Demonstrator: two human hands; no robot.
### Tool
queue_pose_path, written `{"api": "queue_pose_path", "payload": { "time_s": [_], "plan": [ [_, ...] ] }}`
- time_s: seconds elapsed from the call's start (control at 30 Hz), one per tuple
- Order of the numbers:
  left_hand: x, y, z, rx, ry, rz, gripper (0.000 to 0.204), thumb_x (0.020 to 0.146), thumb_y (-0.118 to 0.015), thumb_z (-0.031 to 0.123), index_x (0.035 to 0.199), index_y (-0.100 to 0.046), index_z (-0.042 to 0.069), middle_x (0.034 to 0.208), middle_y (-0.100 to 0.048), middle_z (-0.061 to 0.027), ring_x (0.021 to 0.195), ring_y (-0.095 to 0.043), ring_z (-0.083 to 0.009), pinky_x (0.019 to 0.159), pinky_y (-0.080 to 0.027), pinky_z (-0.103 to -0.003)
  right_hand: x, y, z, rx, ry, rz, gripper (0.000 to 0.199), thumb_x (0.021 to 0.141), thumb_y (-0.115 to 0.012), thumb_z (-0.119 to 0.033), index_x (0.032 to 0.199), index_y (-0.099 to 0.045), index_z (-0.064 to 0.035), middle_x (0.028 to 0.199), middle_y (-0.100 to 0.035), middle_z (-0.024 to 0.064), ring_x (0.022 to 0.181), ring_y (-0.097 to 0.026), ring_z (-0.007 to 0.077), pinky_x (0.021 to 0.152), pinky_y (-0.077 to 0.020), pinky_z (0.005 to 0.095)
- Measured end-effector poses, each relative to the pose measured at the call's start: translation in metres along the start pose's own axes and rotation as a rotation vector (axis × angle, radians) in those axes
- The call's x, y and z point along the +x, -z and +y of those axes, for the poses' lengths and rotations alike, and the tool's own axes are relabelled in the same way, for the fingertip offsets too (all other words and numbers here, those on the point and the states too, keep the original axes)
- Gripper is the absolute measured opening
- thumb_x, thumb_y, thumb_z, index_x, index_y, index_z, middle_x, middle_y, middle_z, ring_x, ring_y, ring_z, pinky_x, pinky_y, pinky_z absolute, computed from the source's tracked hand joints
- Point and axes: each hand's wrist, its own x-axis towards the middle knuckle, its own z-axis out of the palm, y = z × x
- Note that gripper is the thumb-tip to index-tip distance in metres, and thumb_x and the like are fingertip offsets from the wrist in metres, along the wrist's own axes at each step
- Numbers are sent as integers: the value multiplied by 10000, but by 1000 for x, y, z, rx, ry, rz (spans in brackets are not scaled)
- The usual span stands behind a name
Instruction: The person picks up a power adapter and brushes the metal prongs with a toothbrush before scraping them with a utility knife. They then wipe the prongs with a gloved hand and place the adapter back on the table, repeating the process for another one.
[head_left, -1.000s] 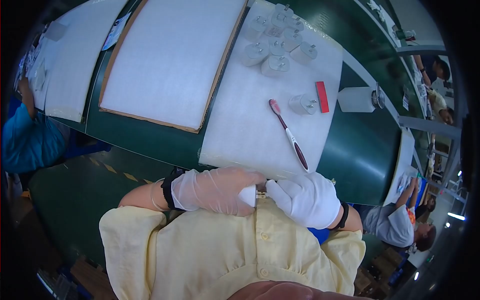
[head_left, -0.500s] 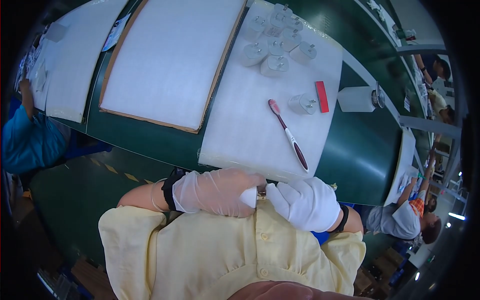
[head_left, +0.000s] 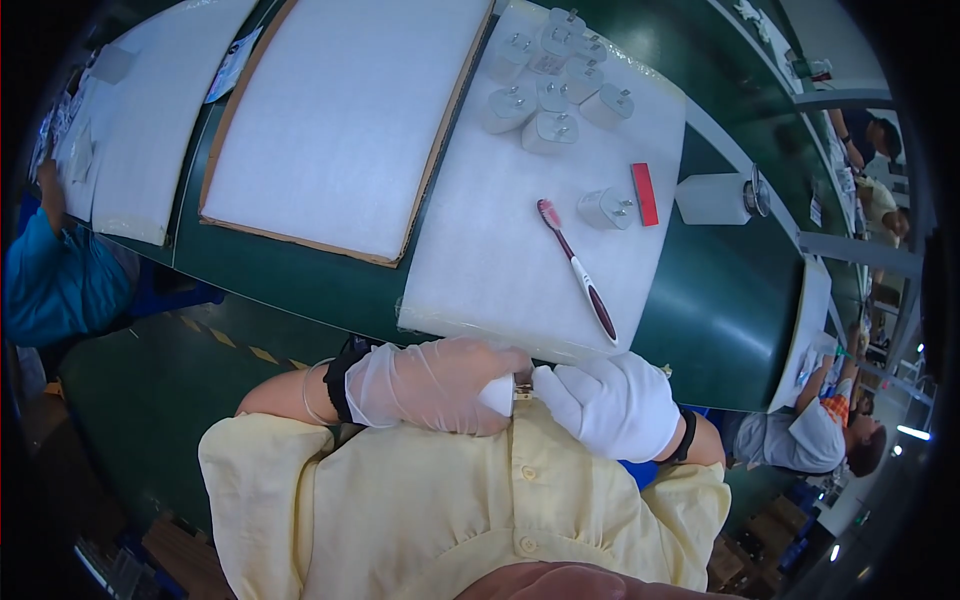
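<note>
My left hand [head_left: 435,385], in a thin clear glove, is closed around a small white plug-like part [head_left: 497,396] held against my chest, below the table edge. My right hand [head_left: 612,403], in a white cloth glove, pinches the metal end of that same part from the right. Ahead on a white foam sheet [head_left: 500,250] lie a toothbrush [head_left: 578,270] with a red head and dark handle, one white plug part [head_left: 605,208], a small red block [head_left: 646,193] and a cluster of several white plug parts [head_left: 548,80].
A larger white foam board on cardboard [head_left: 340,120] lies to the left on the green table [head_left: 720,300]. A white dispenser bottle [head_left: 715,198] lies to the right. A person in blue [head_left: 55,280] sits at far left; other people work at right.
Both hands stay together at my chest; the right hand's fingers have shifted slightly on the part. Nothing on the table moved.
</note>
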Motion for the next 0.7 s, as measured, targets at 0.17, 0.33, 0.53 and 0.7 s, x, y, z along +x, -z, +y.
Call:
{"api": "queue_pose_path", "payload": {
  "time_s": [0.17, 0.33, 0.53, 0.7],
  "plan": [
    [0, -2, 0, -20, -10, 9, 442, 772, -661, 225, 1134, -561, -8, 984, -644, -240, 925, -629, -406, 808, -495, -432, 2, 3, 0, -7, 16, -21, 433, 692, -640, -148, 1103, -615, -16, 838, -598, 46, 618, -586, 171, 481, -455, 313],
    [1, -2, 0, -20, -15, 21, 441, 769, -665, 217, 1137, -562, -4, 980, -646, -243, 924, -629, -406, 810, -495, -433, 1, 4, -3, -30, 4, -18, 441, 699, -637, -145, 1119, -611, -11, 839, -598, 42, 614, -579, 167, 479, -451, 314],
    [1, -3, 0, 0, -21, 35, 440, 769, -666, 216, 1135, -561, -4, 968, -649, -243, 920, -633, -403, 806, -498, -429, -1, 0, -3, -7, -18, 7, 455, 704, -638, -146, 1138, -602, -12, 851, -598, 37, 614, -573, 165, 482, -449, 319],
    [1, -2, 3, -6, 29, 0, 440, 771, -668, 218, 1136, -562, -5, 970, -649, -244, 923, -634, -402, 811, -497, -426, -3, 1, -2, -25, -5, -4, 459, 706, -641, -152, 1142, -601, -15, 856, -601, 37, 619, -579, 167, 486, -450, 319]
  ]
}}
